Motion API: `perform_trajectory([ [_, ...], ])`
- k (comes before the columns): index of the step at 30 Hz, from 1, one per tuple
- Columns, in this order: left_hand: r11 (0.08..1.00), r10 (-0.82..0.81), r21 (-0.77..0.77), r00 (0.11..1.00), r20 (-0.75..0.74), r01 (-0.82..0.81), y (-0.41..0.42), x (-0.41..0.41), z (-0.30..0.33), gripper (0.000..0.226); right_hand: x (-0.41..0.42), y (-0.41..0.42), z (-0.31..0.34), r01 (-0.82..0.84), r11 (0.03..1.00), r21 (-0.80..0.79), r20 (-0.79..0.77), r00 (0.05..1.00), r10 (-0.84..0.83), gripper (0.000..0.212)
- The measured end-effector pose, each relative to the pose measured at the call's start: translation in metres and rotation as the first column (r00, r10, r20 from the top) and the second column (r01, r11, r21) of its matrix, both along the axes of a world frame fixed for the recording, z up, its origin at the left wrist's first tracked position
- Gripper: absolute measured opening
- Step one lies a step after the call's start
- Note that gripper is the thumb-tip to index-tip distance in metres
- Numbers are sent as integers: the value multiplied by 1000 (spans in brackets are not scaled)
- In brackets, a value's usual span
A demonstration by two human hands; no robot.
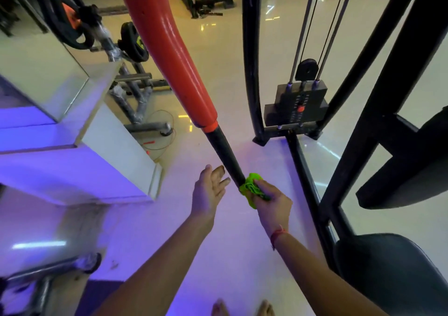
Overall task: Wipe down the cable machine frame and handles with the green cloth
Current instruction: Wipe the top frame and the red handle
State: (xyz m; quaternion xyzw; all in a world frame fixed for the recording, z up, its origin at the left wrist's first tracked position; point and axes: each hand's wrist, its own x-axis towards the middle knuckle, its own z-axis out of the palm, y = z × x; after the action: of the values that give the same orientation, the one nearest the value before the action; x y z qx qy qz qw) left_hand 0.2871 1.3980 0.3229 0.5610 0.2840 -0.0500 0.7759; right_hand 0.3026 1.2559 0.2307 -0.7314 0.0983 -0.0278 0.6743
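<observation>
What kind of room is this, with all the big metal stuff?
It looks like a gym. There is a weight stack on guide rods with cables and a pulley, and black weight plates on a bar. A right hand wipes a black bar with a green cloth.

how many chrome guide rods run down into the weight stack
2. The left guide rod and the right guide rod both enter the top of the weight stack, with black cables between them.

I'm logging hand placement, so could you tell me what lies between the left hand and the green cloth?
In the head view, the black bar end runs between the open left hand and the green cloth gripped by the right hand.
</observation>
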Motion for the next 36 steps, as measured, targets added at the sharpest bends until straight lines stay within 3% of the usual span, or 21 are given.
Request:
perform_trajectory([
  [1,1000,-11,-6,1000,-16,11,-2,1,-3,57,-3,2,6,-22,997,69,64,998,18,41],
  [3,999,-35,-23,999,-38,35,-8,3,-8,58,-6,8,1,-70,997,34,141,988,64,50],
  [9,1000,13,-25,998,-68,-15,-10,1,-11,59,1,-13,-23,-106,994,14,-98,989,107,29],
  [11,1000,-4,-28,996,-86,2,-11,0,-14,59,-4,-11,-15,-103,990,100,-10,994,104,41],
  [14,998,-53,-34,994,-99,50,-13,-1,-16,57,-8,-1,-15,-133,990,36,71,989,130,51],
  [17,996,-92,-17,990,-106,91,-5,-5,-17,49,-2,-5,-19,-91,996,-23,-156,984,86,27],
  [19,993,-109,36,986,-129,114,6,-10,-19,41,-1,-10,-23,-162,971,-175,-368,926,88,22],
  [20,990,-114,72,983,-146,125,12,-13,-22,37,-3,-10,-25,-202,970,-139,-444,888,121,22],
  [23,966,-136,196,975,-173,170,33,-25,-40,21,-13,8,-23,-198,951,236,-523,799,296,21],
  [26,892,-245,343,953,-178,294,62,-32,-55,29,-17,39,-11,-147,865,480,-525,742,418,20],
  [29,824,-341,421,925,-168,380,101,-32,-61,40,-15,76,-1,-173,837,519,-533,701,475,19],
  [32,746,-454,475,878,-150,467,149,-25,-65,48,-10,115,0,-213,879,427,-586,675,449,13],
  [36,660,-525,550,838,-150,512,210,-10,-69,34,3,170,2,-198,889,412,-619,655,433,12],
])
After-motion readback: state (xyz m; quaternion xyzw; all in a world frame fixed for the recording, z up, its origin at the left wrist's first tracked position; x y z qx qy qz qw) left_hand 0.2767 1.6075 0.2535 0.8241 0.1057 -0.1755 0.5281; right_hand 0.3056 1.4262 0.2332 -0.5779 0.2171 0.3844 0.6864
